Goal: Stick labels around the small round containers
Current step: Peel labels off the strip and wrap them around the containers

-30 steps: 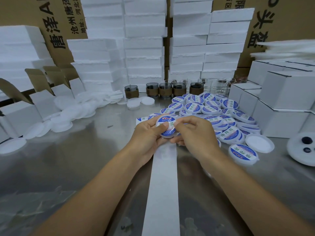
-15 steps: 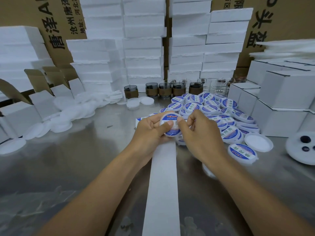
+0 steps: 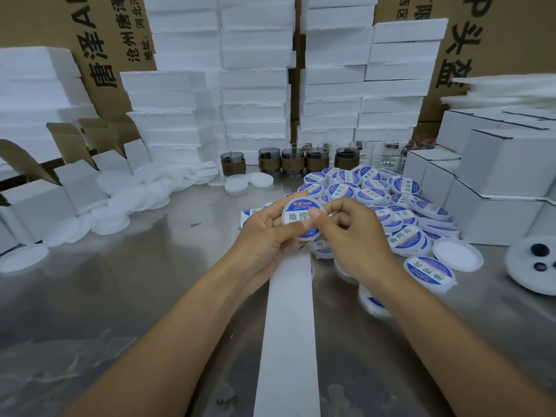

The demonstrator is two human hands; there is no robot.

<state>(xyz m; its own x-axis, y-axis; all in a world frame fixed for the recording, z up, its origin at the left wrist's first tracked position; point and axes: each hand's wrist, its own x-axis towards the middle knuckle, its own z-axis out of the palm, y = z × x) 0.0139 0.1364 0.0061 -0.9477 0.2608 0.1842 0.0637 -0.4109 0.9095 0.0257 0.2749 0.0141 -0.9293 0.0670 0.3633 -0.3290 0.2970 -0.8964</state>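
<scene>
A small round white container (image 3: 299,213) with a blue, white and green label on its face is held up, tilted toward me, above the steel table (image 3: 150,281). My left hand (image 3: 267,233) grips it from the left and below. My right hand (image 3: 352,236) pinches it from the right, thumb pressing on the label's face. A long white backing strip (image 3: 287,335) runs from under my hands toward me. A heap of labelled containers (image 3: 376,194) lies just behind and right of my hands.
Plain white lids (image 3: 120,203) are scattered at the left. Dark glass jars (image 3: 293,161) stand in a row at the back before stacked foam blocks (image 3: 255,94). White cartons (image 3: 496,188) are piled at the right, open ones (image 3: 36,194) at the left. A white disc (image 3: 535,266) lies at the right edge.
Both hands have raised the container and tipped its labelled face toward me. The right thumb has shifted onto the label.
</scene>
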